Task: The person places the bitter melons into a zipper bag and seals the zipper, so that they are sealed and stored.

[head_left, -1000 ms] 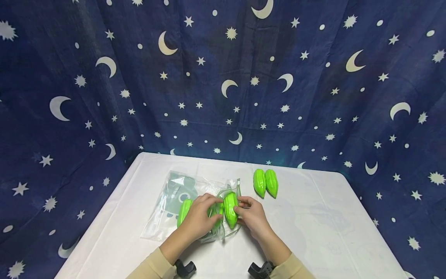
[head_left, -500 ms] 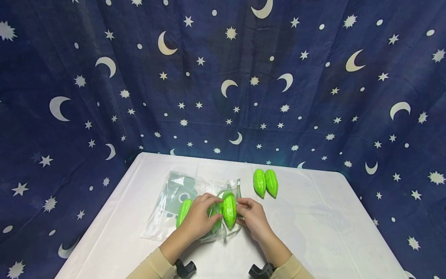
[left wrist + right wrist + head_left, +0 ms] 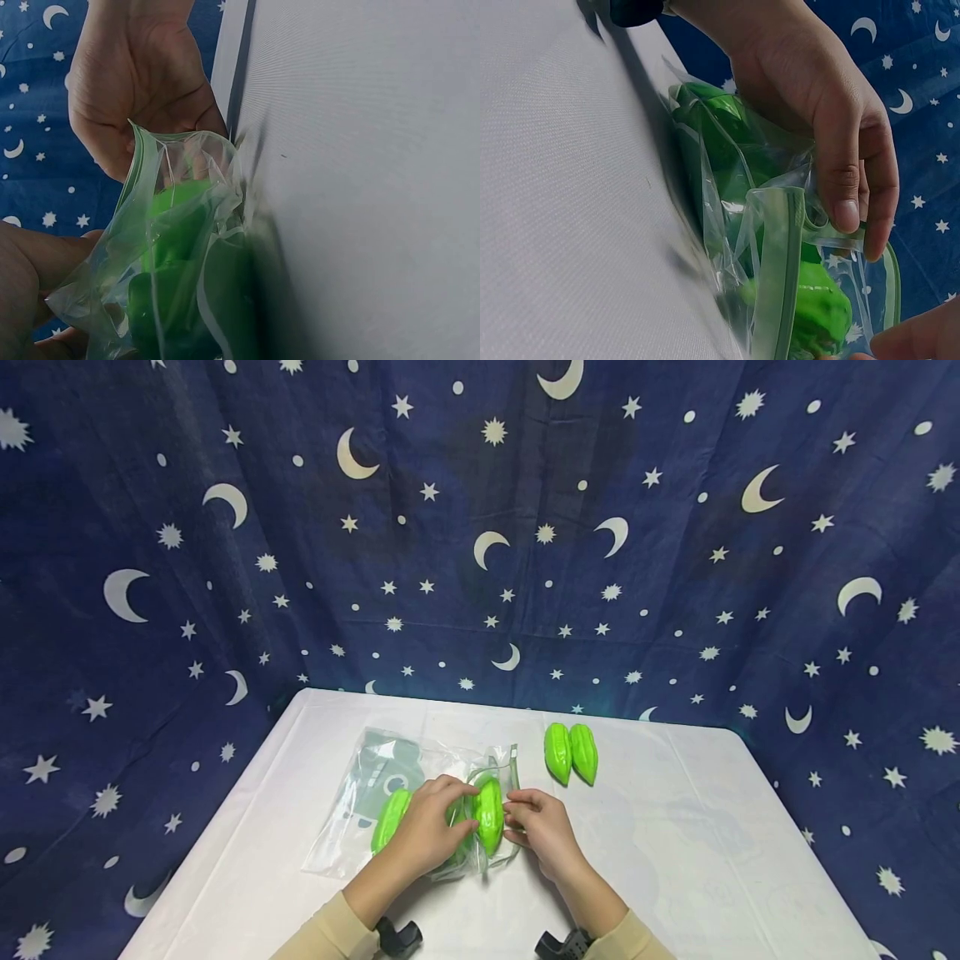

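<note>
A clear zip bag [image 3: 337, 843] with a grey-green cartoon print lies on its side, mouth to the right. My left hand [image 3: 430, 822] pinches the upper edge of its mouth between thumb and fingers, as the right wrist view also shows. Just inside the mouth sits a bright green, ridged star fruit [image 3: 491, 817]. Behind its outer end, my right hand [image 3: 543, 828] has its fingers loosely extended into the opening, gripping nothing. Another star fruit [image 3: 391, 821] is deeper in the bag, partly hidden by the left hand. More green shows through the plastic [image 3: 169, 300].
Two more star fruits, one [image 3: 557, 753] beside the other [image 3: 584, 754], lie on the white-covered table [image 3: 675, 843] behind and right of the bag. A dark blue curtain [image 3: 420, 560] with moons and stars hangs behind the table.
The star fruit at the mouth has slid left, farther into the bag, and the right fingers have come off it. The deeper one has shifted slightly left. My left hand keeps its place.
</note>
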A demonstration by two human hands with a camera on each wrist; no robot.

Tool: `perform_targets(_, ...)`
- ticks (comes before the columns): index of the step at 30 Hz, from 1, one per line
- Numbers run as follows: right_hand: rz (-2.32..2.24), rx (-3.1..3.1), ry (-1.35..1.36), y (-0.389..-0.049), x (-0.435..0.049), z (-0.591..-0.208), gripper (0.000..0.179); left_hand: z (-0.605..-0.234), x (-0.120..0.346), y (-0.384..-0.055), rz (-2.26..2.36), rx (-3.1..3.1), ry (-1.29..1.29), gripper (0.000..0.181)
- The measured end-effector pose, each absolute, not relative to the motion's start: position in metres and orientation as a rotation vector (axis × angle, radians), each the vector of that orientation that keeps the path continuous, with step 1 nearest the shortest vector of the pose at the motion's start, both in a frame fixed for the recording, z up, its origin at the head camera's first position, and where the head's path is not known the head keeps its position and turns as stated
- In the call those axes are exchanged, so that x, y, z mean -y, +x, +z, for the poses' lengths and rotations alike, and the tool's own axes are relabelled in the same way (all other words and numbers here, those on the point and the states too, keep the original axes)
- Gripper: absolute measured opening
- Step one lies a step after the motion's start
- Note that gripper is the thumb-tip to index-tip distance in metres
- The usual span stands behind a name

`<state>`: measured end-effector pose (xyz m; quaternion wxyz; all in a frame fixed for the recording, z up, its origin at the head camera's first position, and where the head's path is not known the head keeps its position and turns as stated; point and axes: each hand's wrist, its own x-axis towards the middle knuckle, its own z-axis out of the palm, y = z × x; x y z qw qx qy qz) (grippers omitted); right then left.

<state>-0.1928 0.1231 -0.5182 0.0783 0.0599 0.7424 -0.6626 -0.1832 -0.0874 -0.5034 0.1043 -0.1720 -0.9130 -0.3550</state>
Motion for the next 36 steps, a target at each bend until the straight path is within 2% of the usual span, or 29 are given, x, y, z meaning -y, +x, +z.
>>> perform_targets(13, -2.003, -2.195, 0.178, -0.1908, -0.1223, -0.5168, 0.034, -0.5026, 0.0865, -0.1830, -1.032, 2.692, -0.506, 0.043)
perform_targets(36, -1.872, -2.286, -0.024, -0.1856, -0.1156, -0.5179, 0.040, -0.5009, 0.0862, -0.1814, -1.014, 2.639, -0.541, 0.042)
